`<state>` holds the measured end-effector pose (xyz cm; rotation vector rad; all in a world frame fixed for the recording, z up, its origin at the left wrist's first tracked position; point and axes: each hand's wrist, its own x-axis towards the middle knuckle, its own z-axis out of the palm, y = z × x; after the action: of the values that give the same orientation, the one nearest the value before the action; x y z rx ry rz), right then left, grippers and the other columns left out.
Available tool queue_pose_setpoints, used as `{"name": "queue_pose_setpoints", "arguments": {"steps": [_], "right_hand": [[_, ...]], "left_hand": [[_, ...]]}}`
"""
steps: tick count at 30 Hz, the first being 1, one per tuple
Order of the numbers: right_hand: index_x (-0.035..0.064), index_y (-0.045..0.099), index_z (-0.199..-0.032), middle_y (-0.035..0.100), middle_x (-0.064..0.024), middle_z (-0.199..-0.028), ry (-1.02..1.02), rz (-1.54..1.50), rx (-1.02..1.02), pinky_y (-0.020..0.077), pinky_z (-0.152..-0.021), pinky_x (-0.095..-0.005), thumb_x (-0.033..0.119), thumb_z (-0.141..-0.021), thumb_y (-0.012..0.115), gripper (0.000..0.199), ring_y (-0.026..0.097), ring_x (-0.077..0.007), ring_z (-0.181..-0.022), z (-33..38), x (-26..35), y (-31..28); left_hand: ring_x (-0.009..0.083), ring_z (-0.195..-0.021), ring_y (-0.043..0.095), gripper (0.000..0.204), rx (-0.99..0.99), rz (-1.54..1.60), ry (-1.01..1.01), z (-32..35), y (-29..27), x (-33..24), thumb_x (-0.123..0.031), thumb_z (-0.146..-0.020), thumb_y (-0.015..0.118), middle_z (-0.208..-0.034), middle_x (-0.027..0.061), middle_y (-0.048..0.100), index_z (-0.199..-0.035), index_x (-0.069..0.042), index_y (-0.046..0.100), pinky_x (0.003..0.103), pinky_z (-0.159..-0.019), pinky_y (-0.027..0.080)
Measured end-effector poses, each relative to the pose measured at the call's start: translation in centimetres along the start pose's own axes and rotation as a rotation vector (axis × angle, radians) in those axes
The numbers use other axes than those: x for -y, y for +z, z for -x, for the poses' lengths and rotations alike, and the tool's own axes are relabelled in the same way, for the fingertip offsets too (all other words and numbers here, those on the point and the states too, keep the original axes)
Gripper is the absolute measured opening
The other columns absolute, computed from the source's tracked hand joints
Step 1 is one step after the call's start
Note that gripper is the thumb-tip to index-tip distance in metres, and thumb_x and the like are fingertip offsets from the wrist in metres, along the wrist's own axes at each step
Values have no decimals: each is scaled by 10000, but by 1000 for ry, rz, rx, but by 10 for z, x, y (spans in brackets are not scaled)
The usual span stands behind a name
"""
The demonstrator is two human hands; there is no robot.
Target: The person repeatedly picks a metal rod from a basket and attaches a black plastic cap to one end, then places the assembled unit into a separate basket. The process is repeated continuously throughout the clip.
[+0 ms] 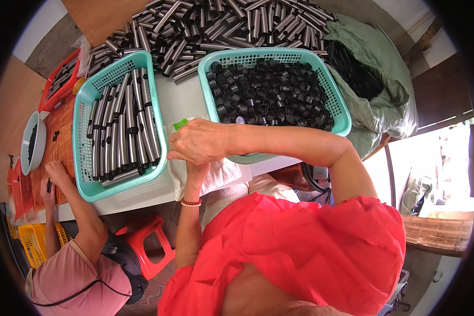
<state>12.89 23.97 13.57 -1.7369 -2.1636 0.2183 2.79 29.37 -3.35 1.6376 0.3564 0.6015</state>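
Observation:
My right hand [199, 141] is closed, its fingers curled in front of me between two turquoise baskets. Beneath it, my left hand [197, 169] is mostly covered, so its fingers do not show. What the hands hold is hidden. A small bright green piece [180, 124] sticks out by the right knuckles. White cloth [224, 178] lies under and beside the hands at the table edge. To the left, one turquoise basket [84, 181] contains rows of metal tubes [130, 116] with black ends. The other basket [343, 113], at right, is full of short black plastic caps [268, 95].
A large heap of metal tubes [216, 23] covers the back of the table. At right stands a green woven sack [376, 68] with dark pieces inside. A co-worker's hands [52, 181] work at left near a white bowl [27, 145]. A red stool [151, 245] stands below.

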Motion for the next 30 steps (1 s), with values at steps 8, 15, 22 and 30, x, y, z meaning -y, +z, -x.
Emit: {"name": "queue_pose_setpoints", "arguments": {"steps": [8, 15, 22, 30], "right_hand": [[14, 660, -806, 646, -188, -827, 455, -11, -30, 504, -689, -454, 305, -918, 463, 369, 628, -367, -783, 3, 27, 12], [17, 655, -1079, 658, -183, -1016, 513, -863, -72, 436, -917, -382, 576, -920, 371, 646, 602, -276, -1000, 7, -16, -41], [1, 689, -850, 652, -223, -819, -19, -298, 96, 502, -701, -436, 538, -910, 394, 615, 625, -369, -785, -8, 10, -35], [-13, 624, -628, 586, -181, -592, -124, -66, 369, 466, -574, -458, 484, -885, 465, 581, 579, -384, -591, -15, 26, -12]], "left_hand": [[129, -715, 536, 118, -87, 64, 23, -2, 11, -7, -65, -781, 652, -774, 42, 569, -844, 0, 575, 312, -616, 444], [76, -508, 402, 159, 60, -22, -24, -17, -1, -62, -61, -744, 619, -528, -19, 438, -640, -13, 509, 275, -479, 334], [85, -713, 520, 162, 262, -2, -130, 3, -6, -46, -107, -854, 618, -842, -20, 576, -994, -35, 577, 267, -603, 431], [99, -775, 526, 222, 237, 2, -166, 32, -18, -23, -109, -849, 626, -918, 2, 566, -1043, -33, 551, 277, -654, 438]]}}
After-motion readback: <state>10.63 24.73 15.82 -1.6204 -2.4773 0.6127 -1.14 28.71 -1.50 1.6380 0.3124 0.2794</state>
